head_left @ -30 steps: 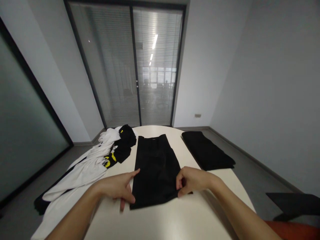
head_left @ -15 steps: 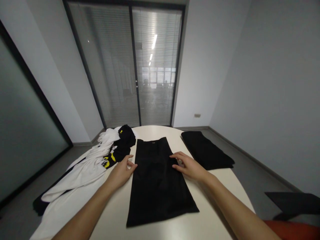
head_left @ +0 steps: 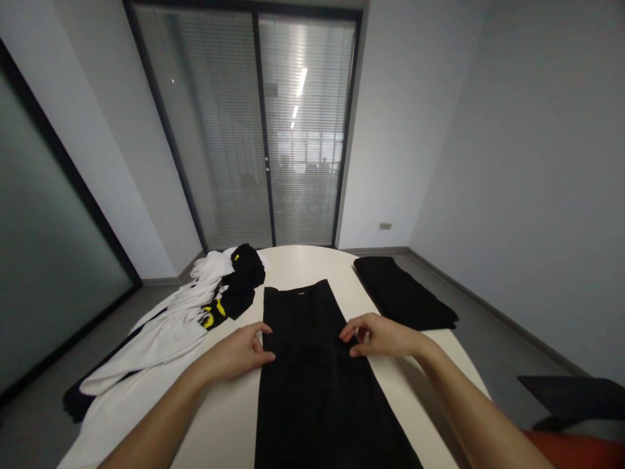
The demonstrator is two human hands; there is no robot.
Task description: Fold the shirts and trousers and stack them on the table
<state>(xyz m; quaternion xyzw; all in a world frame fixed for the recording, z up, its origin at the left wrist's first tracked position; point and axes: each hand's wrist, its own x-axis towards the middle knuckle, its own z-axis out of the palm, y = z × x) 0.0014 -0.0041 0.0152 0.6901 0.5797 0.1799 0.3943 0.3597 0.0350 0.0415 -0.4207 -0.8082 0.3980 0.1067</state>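
A black skirt lies flat on the white table, its waistband with a small pale label at the far end. Its near end runs out of the bottom of the view. My left hand rests at the skirt's left edge, thumb and fingers apart, the tips touching the cloth. At the right edge, my right hand is curved with its thumb and forefinger spread, tips on the fabric. Neither hand visibly grips the cloth.
A loose heap of white and black clothes with yellow prints covers the table's left side. Folded black cloth lies at the right edge. A chair with a red seat stands at the lower right. Behind are glazed doors.
The skirt has slid toward me, and its near hem has left the view. Both my hands have moved nearer along its sides. The clothes heap and folded cloth have stayed put.
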